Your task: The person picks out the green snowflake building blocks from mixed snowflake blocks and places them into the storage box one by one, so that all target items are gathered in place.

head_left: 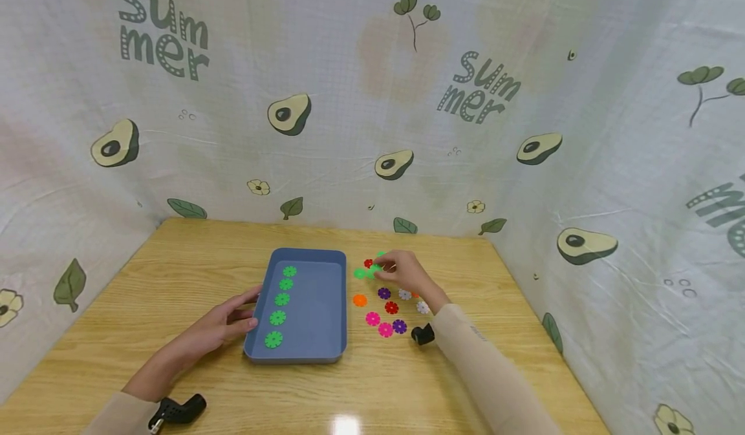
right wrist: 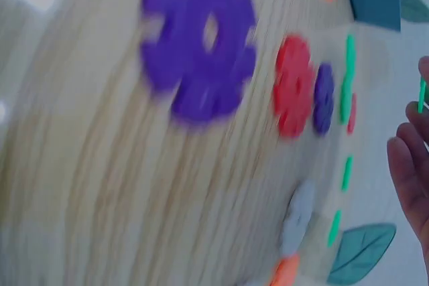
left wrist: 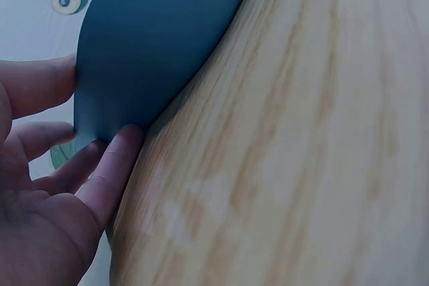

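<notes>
A shallow blue-grey tray (head_left: 314, 306) lies on the wooden table, with a column of green notched plastic discs (head_left: 282, 299) along its left side. My left hand (head_left: 224, 322) rests against the tray's left wall, fingers spread loosely; in the left wrist view, its fingertips (left wrist: 124, 135) touch the outer wall (left wrist: 147, 45). Beyond the tray's right side, my right hand (head_left: 403, 272) pinches a green notched disc (right wrist: 421, 95), seen edge-on between thumb and finger in the right wrist view. Other green discs (head_left: 359, 273) and a red disc (head_left: 368, 264) lie close by its fingertips.
Right of the tray lie loose discs: orange (head_left: 359, 300), pink (head_left: 372, 318), purple (head_left: 399, 326), red (head_left: 392, 307) and white (head_left: 423, 307). A printed cloth (head_left: 349, 99) hangs behind the table and at its sides. Black wrist devices (head_left: 423, 335) sit at both sleeves.
</notes>
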Demonstrator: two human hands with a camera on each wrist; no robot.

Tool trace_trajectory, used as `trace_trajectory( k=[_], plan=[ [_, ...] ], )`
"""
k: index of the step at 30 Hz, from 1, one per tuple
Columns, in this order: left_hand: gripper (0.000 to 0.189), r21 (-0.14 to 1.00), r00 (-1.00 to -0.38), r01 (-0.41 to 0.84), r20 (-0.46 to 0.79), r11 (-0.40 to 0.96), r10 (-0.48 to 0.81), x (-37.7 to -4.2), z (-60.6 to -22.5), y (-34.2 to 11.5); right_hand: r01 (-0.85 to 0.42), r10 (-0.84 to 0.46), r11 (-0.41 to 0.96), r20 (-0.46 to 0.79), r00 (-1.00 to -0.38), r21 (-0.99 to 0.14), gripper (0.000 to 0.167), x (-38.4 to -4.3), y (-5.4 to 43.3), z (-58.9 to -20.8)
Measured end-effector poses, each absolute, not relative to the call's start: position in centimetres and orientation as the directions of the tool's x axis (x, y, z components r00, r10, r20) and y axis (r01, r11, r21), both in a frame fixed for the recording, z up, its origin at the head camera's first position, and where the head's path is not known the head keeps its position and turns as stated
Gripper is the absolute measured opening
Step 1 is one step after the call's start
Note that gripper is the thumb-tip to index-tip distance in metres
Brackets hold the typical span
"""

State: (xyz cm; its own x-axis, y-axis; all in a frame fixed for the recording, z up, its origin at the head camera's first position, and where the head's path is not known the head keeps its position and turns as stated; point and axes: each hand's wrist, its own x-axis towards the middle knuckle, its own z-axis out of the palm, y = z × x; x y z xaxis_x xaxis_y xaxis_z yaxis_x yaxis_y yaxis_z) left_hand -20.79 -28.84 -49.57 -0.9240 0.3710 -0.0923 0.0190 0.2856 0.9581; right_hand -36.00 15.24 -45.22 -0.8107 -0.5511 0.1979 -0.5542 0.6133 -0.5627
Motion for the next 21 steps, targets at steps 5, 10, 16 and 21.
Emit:
trace_trajectory(
  k=[5,10,16,21],
  plan=[
    [0.076,0.958,-0.923,0.017,-0.095,0.285,0.373,-20.9,-49.5,-28.9,-0.551,-0.553,0.575,0.209,-0.807,-0.605,0.029,-35.5,12.4,-44.7],
    [0.076,0.959,-0.924,0.015,-0.095,0.282,0.371,-20.9,-49.6,-29.0,-0.572,-0.579,0.526,0.228,-0.783,-0.63,0.027,-35.7,9.6,-44.4],
    [0.077,0.959,-0.924,0.015,-0.094,0.283,0.37,-20.8,-49.6,-29.0,-0.552,-0.614,0.469,0.194,-0.765,-0.689,0.025,-36.1,6.6,-44.8],
    [0.077,0.961,-0.922,0.01,-0.098,0.277,0.375,-20.8,-49.5,-29.0,-0.552,-0.612,0.494,0.183,-0.77,-0.671,0.024,-36.4,5.1,-45.3]
  ],
)
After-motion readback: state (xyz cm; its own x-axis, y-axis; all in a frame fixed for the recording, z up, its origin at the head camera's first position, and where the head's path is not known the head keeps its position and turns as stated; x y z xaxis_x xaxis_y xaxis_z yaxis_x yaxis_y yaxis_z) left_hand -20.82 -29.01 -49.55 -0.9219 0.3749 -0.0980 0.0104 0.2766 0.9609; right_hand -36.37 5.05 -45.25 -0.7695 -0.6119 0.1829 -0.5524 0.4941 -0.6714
